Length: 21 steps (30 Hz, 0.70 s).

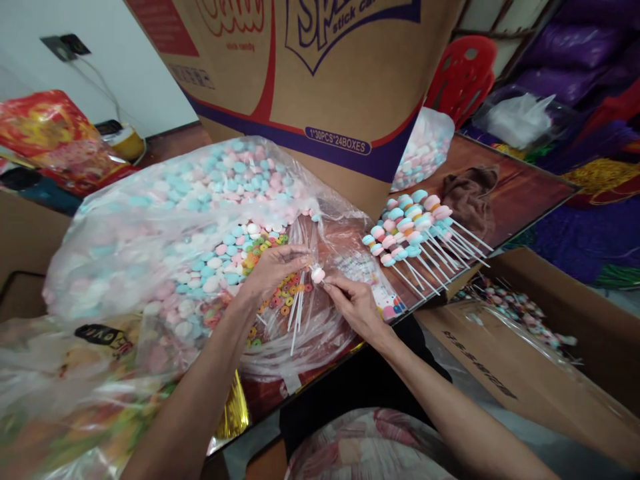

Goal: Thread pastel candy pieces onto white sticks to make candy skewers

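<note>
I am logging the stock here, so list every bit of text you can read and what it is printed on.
"1*30PCS*24BOXES": purple band of the large cardboard carton.
"stick candy": small red print near the carton's top.
"stick ca...": purple emblem on the carton, cut off.
Black print on the flattened cardboard box at lower right: too blurred.
Dark label on the plastic bag at lower left: unreadable.

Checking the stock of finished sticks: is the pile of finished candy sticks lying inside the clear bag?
No, the finished candy sticks lie on the board right of the clear bag.
</note>
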Each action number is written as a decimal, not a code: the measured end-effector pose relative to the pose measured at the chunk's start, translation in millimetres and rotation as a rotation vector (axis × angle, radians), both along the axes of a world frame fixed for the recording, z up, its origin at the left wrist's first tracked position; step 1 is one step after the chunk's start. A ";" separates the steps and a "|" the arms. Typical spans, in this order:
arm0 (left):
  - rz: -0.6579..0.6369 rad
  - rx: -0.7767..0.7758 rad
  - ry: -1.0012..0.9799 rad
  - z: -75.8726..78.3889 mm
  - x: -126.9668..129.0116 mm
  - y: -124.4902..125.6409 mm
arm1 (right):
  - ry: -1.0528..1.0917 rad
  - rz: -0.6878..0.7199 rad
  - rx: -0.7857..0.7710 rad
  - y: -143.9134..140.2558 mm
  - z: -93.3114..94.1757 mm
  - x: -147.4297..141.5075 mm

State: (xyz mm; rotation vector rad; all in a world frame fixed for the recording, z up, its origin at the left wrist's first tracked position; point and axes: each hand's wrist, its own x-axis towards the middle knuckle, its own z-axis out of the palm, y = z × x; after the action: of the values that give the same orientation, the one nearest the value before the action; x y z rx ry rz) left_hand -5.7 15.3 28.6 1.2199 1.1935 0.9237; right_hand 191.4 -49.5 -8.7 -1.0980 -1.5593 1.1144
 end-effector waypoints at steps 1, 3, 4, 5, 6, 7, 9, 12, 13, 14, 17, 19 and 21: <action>-0.009 -0.010 -0.005 0.4 0.3 -1.0 | 0.001 0.002 0.000 -0.2 0.1 -0.1; -0.028 -0.057 -0.029 0.5 3.1 -3.5 | 0.001 0.003 0.002 -1.1 0.8 -0.4; -0.031 -0.095 -0.051 0.0 5.7 -5.2 | -0.005 -0.003 0.005 -1.8 1.4 -0.5; -0.031 -0.141 -0.077 -0.7 9.1 -7.0 | -0.014 -0.015 0.011 -2.7 2.0 -0.6; -0.028 -0.188 -0.107 -1.7 13.3 -9.1 | -0.024 -0.031 0.019 -4.0 2.6 -0.6; -0.024 -0.231 -0.137 -2.8 18.2 -11.3 | -0.033 -0.050 0.030 -5.4 3.1 -0.4; -0.015 -0.294 -0.191 -4.9 28.9 -16.4 | -0.042 -0.096 0.041 -8.7 3.3 0.4; -0.042 -0.339 -0.228 -6.9 43.3 -23.3 | -0.022 -0.159 0.014 -12.3 2.1 1.8; -0.063 -0.338 -0.221 -7.3 46.4 -24.2 | -0.009 -0.177 0.002 -12.5 1.5 2.1; -0.085 -0.321 -0.202 -7.5 48.2 -23.7 | 0.006 -0.190 -0.008 -12.0 1.0 2.2; -0.136 -0.158 -0.019 -5.8 43.3 -10.2 | 0.031 -0.214 -0.015 -7.4 0.7 1.3; -0.102 0.056 0.273 -1.5 31.3 9.0 | 0.027 -0.231 -0.015 -4.1 1.3 0.3; 0.006 0.316 0.701 4.9 14.8 32.3 | 0.015 -0.237 -0.019 -2.5 1.7 -0.7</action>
State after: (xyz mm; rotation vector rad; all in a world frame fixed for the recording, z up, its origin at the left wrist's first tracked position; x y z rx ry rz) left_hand 9.1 47.5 33.5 1.8887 1.6304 0.7188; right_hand 190.7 -51.9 -7.0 -1.2487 -1.3682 0.9755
